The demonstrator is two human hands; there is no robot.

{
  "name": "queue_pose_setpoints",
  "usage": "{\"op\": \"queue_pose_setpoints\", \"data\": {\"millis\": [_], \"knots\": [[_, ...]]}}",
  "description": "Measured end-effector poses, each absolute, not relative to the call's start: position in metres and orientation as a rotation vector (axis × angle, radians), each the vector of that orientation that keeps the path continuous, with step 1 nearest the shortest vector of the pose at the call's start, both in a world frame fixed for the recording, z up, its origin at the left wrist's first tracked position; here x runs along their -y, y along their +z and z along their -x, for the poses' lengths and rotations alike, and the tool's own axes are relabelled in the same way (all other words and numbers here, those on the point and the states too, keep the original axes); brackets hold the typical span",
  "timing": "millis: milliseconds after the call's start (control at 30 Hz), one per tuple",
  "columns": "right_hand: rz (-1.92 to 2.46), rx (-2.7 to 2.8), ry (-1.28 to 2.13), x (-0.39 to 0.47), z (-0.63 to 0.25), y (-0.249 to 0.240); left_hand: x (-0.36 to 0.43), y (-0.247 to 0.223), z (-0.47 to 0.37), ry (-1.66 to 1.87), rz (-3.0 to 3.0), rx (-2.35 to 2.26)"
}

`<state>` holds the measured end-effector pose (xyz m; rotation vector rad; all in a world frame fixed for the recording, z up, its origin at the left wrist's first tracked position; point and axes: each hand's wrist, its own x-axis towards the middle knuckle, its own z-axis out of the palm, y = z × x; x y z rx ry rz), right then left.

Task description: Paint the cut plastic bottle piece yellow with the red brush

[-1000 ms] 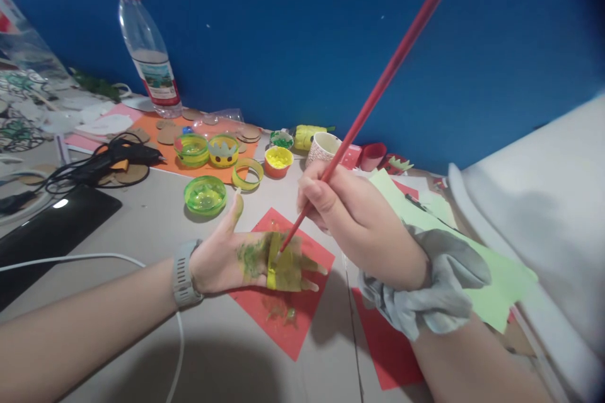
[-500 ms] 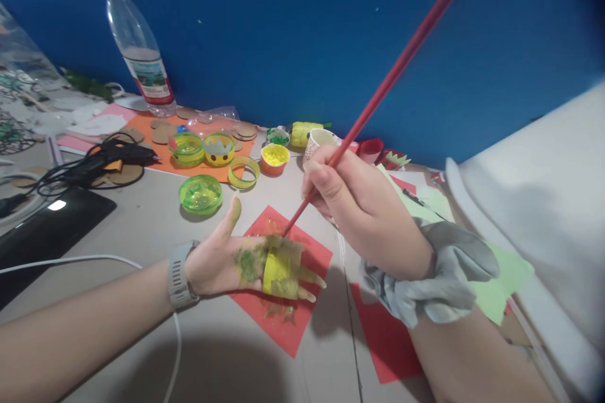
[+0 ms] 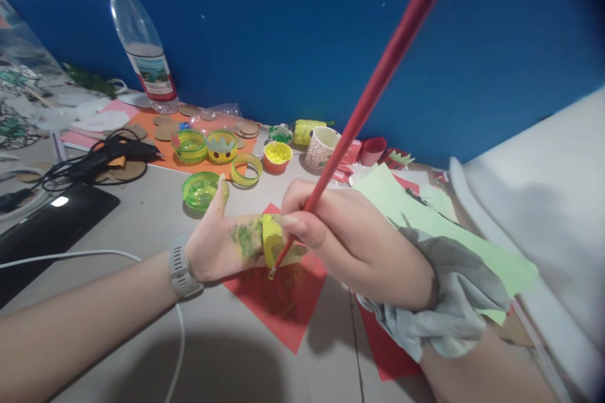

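My left hand (image 3: pixel 225 242) is palm up with green and yellow paint on it and the thumb raised. A yellow-painted ring (image 3: pixel 270 233) sits around its fingers, which are largely hidden behind my right hand. My right hand (image 3: pixel 347 236) pinches a long red paintbrush (image 3: pixel 362 110). The brush tip points down at the ring's near lower edge, beside my left fingers. Under the hands lies a red sheet (image 3: pixel 288 308) with paint smears. A cup of yellow paint (image 3: pixel 277 154) and one of green paint (image 3: pixel 280 134) stand behind.
Painted rings (image 3: pixel 246 170) and a green dish (image 3: pixel 198 191) are behind my left hand. A bottle (image 3: pixel 152 72) stands at the back left, near cables and a black device (image 3: pixel 61 220). A patterned cup (image 3: pixel 321 146) and green paper (image 3: pixel 454 239) are at the right.
The brush tip has moved from the ring's far edge down to its near edge. My right hand has come left and lower, covering more of my left fingers. My left hand has tilted.
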<state>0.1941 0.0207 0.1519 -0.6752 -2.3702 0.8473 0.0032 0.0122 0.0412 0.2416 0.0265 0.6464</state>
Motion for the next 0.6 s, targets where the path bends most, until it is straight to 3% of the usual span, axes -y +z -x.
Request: {"op": "queue_pose_setpoints", "data": {"millis": [600], "knots": [[0.664, 2.403, 0.695, -0.0215, -0.1954, 0.1516, -0.0109, 0.0392, -0.0043, 0.556, -0.333, -0.045]]}}
